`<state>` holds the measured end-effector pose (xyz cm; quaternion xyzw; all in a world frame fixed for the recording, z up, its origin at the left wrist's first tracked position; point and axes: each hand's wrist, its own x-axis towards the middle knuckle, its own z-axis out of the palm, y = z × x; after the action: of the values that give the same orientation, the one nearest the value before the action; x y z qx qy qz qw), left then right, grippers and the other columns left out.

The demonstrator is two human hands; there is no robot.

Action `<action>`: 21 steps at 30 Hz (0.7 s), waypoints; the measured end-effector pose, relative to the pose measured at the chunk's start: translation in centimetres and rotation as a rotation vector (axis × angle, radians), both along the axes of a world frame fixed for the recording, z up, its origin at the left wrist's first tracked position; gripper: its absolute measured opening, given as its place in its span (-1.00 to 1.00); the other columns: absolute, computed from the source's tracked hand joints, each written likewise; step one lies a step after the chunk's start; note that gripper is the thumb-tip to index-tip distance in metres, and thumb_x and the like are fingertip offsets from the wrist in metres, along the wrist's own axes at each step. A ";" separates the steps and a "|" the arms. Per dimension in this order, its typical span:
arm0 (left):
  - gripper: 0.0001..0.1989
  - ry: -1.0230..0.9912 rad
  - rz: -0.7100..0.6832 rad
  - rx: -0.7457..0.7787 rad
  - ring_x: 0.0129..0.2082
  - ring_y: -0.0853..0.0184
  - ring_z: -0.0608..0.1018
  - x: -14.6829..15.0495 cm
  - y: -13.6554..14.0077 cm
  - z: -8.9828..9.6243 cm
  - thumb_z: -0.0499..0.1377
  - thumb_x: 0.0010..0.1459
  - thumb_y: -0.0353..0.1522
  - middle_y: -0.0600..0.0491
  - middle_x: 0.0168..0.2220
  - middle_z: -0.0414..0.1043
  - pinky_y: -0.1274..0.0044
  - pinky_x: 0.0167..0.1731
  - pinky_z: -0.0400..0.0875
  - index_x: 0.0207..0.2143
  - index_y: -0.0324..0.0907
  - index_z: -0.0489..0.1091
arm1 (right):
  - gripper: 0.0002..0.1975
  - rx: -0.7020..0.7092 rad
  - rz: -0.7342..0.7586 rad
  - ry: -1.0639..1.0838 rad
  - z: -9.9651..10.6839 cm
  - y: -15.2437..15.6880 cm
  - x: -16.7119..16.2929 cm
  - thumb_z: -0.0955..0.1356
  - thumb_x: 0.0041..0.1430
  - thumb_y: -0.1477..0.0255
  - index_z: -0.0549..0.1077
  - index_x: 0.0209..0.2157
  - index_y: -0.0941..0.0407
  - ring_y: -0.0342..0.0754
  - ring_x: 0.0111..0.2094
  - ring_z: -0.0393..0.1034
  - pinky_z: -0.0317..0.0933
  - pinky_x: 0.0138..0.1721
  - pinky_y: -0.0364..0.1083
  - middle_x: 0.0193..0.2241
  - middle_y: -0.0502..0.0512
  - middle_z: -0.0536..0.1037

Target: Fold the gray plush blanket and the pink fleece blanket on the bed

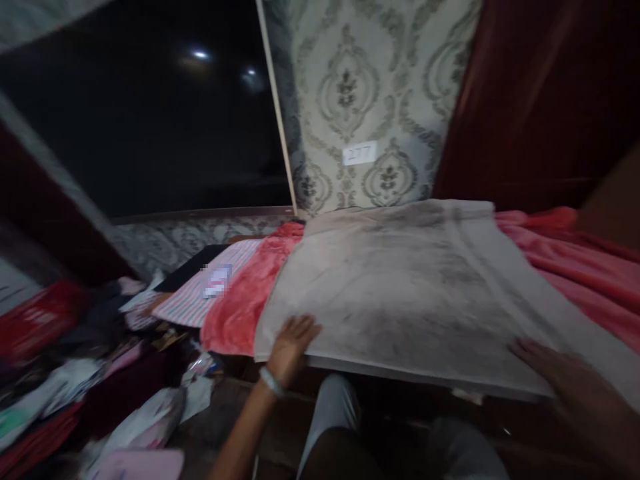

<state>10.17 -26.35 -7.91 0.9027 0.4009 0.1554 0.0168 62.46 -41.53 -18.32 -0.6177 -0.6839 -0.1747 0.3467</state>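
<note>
A wide grey cloth, plush like a towel with a band along its right side, lies spread flat over the tabletop. My left hand, wearing a pale bracelet at the wrist, rests palm down on the cloth's near left corner, fingers stretched out. On the near right part my right hand also lies on the cloth, fingers extended and somewhat blurred. Neither hand grips anything that I can see. Pink-red plush fabric shows to the left of the cloth, and more pink fabric is bunched to its right.
Left of the pink fabric lies a striped cloth with a blurred-out card. Bags, papers and clothes crowd the lower left. A large black screen and a patterned wall with a "277" label stand behind.
</note>
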 end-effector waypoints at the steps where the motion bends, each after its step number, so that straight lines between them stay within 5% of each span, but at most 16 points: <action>1: -0.18 -0.003 0.036 0.013 0.29 0.18 0.35 -1.4 0.6 0.2 0.01 -0.17 -0.65 -0.05 0.24 0.36 0.11 0.29 0.18 0.19 -0.07 0.39 | -0.05 -0.008 -0.032 -0.040 0.9 -0.7 0.8 0.26 -0.09 0.54 0.08 0.35 -0.34 0.19 0.13 0.38 0.23 0.12 0.30 0.20 0.06 0.42; 5: -0.20 -0.085 -0.062 0.095 0.27 0.21 0.37 -5.6 3.7 -0.4 -0.02 -0.16 -0.59 0.02 0.22 0.39 0.19 0.28 0.25 0.20 -0.05 0.38 | -0.12 -0.096 -0.207 -0.049 3.0 -2.3 2.7 0.22 -0.15 0.61 0.30 0.28 -0.11 0.17 0.23 0.28 0.16 0.17 0.30 0.20 0.14 0.42; 10: -0.39 -0.225 -0.236 0.089 0.24 0.17 0.40 -7.7 6.0 -1.5 0.05 0.08 -0.35 0.05 0.21 0.39 0.19 0.25 0.28 0.21 0.04 0.36 | -0.21 -0.080 -0.238 0.082 2.8 -2.2 3.6 0.21 -0.18 0.60 0.43 0.17 -0.01 0.15 0.24 0.27 0.14 0.18 0.31 0.16 0.12 0.47; 21: -0.55 -0.478 -0.118 -0.297 0.08 0.08 0.55 -6.7 5.8 1.7 0.21 -0.02 0.07 0.11 0.06 0.52 0.25 0.13 0.40 -0.11 0.19 0.59 | -0.26 -0.064 -0.211 0.208 3.1 -1.7 3.5 0.21 -0.17 0.63 0.50 0.10 -0.01 0.12 0.22 0.30 0.15 0.18 0.28 0.12 0.10 0.50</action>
<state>3.43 -20.58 -6.22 0.8499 0.3506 0.3021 0.2519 65.97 -43.26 -15.22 -0.7117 -0.5806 -0.1235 0.3756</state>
